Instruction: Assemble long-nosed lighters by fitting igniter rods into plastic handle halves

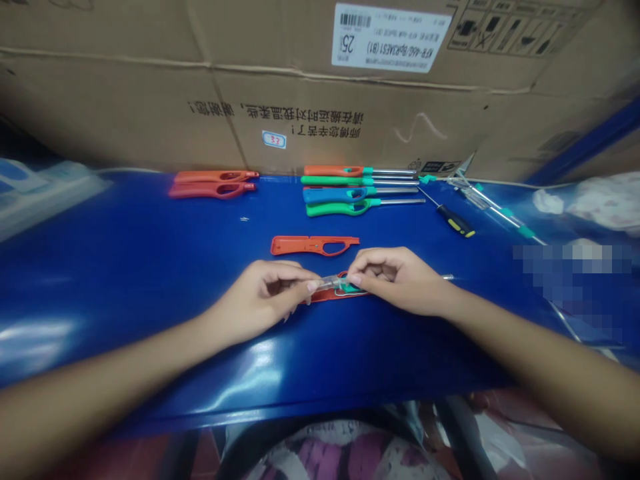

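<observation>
My left hand (280, 288) pinches the left end of a clear plastic lighter fuel tank (327, 285) between thumb and fingers. At its right end, my right hand (395, 277) is closed around a small part by the green trigger (350, 289); the fingertips hide just what it grips. Beneath both hands lies an orange lighter shell half (325, 295), with a metal tube tip (447, 277) showing past my right wrist. Just beyond them, another orange shell half (300, 245) rests with its hollow inside facing up.
Several assembled lighters (335, 195) lie in a row by the cardboard box (280, 80). Orange shells (210, 185) are stacked to their left. A screwdriver (453, 220) and metal lighter tubes (500, 210) lie at right on the blue table (150, 280). A clear plastic container (35, 193) stands far left.
</observation>
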Motion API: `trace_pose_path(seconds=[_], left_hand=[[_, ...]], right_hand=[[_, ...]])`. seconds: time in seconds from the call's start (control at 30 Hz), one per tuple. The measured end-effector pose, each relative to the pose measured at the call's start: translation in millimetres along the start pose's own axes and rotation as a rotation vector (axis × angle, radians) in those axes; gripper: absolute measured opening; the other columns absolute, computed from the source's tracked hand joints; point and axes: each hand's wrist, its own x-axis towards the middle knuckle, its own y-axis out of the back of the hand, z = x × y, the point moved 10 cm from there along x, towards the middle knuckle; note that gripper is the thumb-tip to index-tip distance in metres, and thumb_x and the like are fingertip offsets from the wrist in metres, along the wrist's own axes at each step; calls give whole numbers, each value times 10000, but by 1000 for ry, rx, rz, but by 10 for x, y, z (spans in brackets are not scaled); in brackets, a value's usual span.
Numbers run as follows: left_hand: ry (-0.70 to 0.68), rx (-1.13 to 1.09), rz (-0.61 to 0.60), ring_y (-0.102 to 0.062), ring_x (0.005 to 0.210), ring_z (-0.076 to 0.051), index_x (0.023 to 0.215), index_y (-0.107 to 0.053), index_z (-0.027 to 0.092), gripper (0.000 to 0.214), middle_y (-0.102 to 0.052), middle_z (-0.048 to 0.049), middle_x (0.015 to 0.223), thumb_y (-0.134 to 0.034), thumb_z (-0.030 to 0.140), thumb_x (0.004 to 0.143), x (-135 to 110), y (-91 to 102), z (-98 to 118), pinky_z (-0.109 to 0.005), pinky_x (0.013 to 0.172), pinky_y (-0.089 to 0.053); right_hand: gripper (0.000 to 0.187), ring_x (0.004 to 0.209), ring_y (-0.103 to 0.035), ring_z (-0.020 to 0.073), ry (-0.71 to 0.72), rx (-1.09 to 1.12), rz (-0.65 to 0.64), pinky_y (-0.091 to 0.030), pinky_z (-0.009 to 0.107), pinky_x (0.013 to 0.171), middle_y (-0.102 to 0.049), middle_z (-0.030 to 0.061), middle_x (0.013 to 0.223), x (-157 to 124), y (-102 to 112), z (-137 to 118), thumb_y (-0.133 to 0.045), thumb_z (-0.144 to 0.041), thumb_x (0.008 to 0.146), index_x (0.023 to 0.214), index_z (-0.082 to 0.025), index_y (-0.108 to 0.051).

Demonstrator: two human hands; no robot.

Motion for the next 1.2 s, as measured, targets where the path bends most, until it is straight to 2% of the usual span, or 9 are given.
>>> trace_pose_path(seconds=[1.2], left_hand=[[-69, 67, 26, -457, 540, -80, 957, -798, 140, 252, -604, -20, 716, -645, 337, 921, -15, -19, 67, -205, 458, -324]], right_hand=[[183, 542, -369, 76, 15, -33, 5, -265, 235, 487, -451, -52, 624, 3, -28, -24, -632, -325, 884, 843, -147, -650]])
